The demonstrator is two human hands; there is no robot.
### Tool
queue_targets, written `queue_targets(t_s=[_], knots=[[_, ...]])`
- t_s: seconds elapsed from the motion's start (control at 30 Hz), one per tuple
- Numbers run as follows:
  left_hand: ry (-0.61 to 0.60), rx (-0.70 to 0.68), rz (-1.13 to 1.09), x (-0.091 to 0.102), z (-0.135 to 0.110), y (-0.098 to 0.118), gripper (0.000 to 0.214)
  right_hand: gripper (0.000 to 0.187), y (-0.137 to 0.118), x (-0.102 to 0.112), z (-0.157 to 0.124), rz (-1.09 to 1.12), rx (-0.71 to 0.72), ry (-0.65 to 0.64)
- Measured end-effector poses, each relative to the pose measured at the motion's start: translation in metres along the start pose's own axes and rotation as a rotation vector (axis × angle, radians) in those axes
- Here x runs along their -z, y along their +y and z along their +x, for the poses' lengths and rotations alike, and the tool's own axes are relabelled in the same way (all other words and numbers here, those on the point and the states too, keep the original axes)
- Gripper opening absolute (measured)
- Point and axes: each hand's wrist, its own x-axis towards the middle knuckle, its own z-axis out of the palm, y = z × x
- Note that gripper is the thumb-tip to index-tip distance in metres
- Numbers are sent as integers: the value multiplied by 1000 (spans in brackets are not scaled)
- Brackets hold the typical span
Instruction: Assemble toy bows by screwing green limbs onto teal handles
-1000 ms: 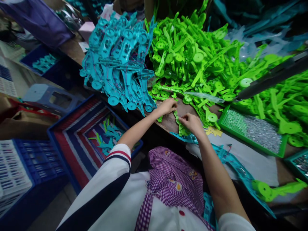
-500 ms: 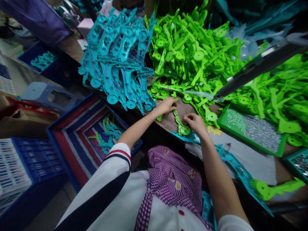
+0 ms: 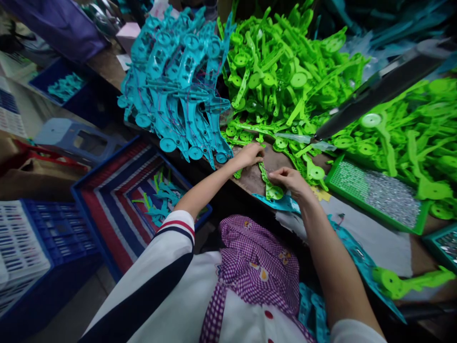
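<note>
My left hand (image 3: 251, 154) is closed with its fingertips on the upper end of a long lime-green plastic part (image 3: 274, 192), which has a round disc at its near end. The part lies on the brown worktop (image 3: 250, 181). My right hand (image 3: 290, 181) is in a pinch at the right side of that part, fingertips close to its middle. Whatever sits between those fingertips is too small to make out. Just below the disc, a teal plastic piece (image 3: 280, 203) lies along the table edge.
Behind my hands are a stack of teal parts (image 3: 178, 90) and a large heap of green parts (image 3: 278, 71). A dark power-driver-like tool (image 3: 371, 95) slants in from the right. Small metal pieces fill a green tray (image 3: 424, 224). Lower left stands a striped lined crate (image 3: 107, 214).
My right hand has moved slightly left, bringing its fingertips up to the green part. The left hand stays on the part's upper end. The view has shifted a little.
</note>
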Motion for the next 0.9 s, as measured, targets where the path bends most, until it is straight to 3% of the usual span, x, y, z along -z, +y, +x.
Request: queue_targets(t_s=[0.2, 0.4, 0.57, 0.73, 0.9], knots=[[29, -18, -14, -3, -2, -1, 18, 51, -3, -2, 12, -388, 86, -35], [20, -32, -14, 1, -3, 2, 17, 47, -8, 8, 13, -526, 132, -162], [12, -45, -15, 2, -3, 3, 17, 38, -9, 7, 20, -577, 96, -158], [2, -67, -3, 3, -2, 2, 16, 33, -18, 7, 35, -589, -36, -328], [-13, -70, 8, 3, 0, 1, 17, 34, -38, 6, 48, -735, -60, -454]])
